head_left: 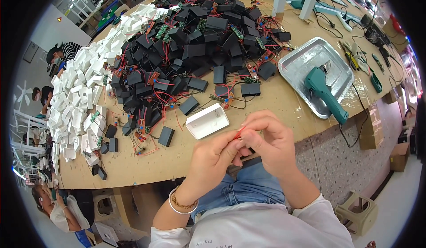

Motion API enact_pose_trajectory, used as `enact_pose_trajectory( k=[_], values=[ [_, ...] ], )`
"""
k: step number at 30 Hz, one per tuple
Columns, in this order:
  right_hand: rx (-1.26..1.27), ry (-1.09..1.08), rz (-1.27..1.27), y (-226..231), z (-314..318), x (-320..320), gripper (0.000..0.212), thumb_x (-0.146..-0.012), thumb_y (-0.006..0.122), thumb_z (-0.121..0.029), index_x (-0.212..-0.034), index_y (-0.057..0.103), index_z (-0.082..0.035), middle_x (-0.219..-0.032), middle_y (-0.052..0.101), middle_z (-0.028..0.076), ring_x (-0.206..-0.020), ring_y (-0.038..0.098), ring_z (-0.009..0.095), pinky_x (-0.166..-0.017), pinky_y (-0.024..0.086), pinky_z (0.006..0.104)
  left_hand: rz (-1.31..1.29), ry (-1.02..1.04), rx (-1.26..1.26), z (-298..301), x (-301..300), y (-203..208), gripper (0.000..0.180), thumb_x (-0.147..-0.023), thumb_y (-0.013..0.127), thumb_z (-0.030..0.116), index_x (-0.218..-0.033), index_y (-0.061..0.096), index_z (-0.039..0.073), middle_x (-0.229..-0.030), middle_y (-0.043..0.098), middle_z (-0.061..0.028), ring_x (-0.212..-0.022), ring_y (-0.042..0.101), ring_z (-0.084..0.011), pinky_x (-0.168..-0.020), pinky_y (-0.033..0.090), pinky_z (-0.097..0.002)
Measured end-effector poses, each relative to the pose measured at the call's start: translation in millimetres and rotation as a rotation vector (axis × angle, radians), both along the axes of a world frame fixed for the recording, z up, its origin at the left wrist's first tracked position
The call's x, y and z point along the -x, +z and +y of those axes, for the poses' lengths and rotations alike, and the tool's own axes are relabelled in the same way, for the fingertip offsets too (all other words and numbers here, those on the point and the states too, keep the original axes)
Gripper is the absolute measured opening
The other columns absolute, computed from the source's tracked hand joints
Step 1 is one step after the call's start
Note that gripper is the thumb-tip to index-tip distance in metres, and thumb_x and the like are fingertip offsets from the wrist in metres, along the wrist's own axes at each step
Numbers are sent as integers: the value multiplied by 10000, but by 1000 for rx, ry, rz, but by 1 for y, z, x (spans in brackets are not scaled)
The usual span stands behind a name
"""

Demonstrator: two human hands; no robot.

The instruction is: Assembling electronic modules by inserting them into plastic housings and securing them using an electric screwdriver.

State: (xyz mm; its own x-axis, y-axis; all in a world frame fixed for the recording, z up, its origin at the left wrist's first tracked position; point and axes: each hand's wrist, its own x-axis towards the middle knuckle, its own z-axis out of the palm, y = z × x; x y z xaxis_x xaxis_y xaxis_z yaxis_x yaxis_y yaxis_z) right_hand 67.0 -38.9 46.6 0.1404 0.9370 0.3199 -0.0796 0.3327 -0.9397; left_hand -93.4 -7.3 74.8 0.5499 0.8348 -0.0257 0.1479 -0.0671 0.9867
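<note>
My left hand [215,154] and my right hand [273,143] meet just off the table's near edge, above my lap. Between their pinched fingertips is a red wire [240,133]; most of it is hidden by the fingers. A bit of something dark shows under the right fingers, too covered to name. Just beyond my hands, an open white plastic box [207,123] lies on the table with its hollow side up. Several black boxes [166,136] with wires and small circuit boards lie close to it.
A large heap of black boxes [195,50] fills the table's middle, with a pile of white boxes [82,90] along its left. At right, a metal tray [306,50] holds a green corded hand tool [326,95]. Pliers [350,57] lie beyond it. Other people sit at far left.
</note>
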Motion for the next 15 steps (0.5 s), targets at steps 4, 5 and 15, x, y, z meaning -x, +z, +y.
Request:
enact_pose_trajectory(
  k=[4, 5, 15],
  values=[
    [81, -11, 82, -6, 4, 5, 80, -920, 623, -93, -948, 631, -19, -1046, 560, 74, -962, 541, 144, -874, 423, 287, -324, 67, 211, 2, 0, -10, 210, -968, 546, 97, -1101, 644, -32, -850, 687, -86, -685, 630, -107, -616, 533, -250],
    [79, -15, 167, -8, 6, 6, 69, -925, 614, -85, -943, 621, -19, -1045, 560, 74, -963, 538, 139, -872, 423, 284, -323, 71, 212, 4, 3, -10, 210, -968, 546, 97, -1101, 644, -32, -850, 687, -86, -685, 630, -107, -616, 533, -250],
    [205, 55, -88, -3, -1, 15, 43, -920, 597, -60, -940, 605, -23, -997, 585, 68, -966, 544, 145, -871, 426, 279, 351, 186, -357, 11, 27, 10, 77, -862, 672, 53, -898, 704, -7, -825, 672, -86, -642, 600, -133, -593, 483, -240]
  ],
)
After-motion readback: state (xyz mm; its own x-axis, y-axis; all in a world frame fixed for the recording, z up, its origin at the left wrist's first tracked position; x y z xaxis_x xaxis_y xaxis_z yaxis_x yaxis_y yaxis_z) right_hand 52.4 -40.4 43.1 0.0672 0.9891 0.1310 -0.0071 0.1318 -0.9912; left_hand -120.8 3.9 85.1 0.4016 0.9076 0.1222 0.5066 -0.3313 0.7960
